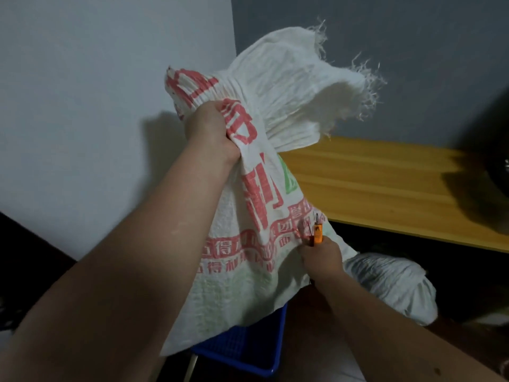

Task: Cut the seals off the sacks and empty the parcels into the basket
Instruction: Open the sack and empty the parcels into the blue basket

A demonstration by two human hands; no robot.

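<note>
the left hand (212, 130) grips the white woven sack (248, 216) upside down over the blue basket (264, 351), the right hand (321, 257) holds sack and orange cutter (317, 232), so emptying seems nearly done, while another white sack (394, 285) waits.

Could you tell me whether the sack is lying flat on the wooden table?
No, both hands hold the sack up over the blue basket, beside the wooden table.

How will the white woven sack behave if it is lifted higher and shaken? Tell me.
The sack probably stays floppy: it bunches and creases under the left hand. It likely feels light, hanging slack above the blue basket. Its frayed edge may shed threads.
</note>
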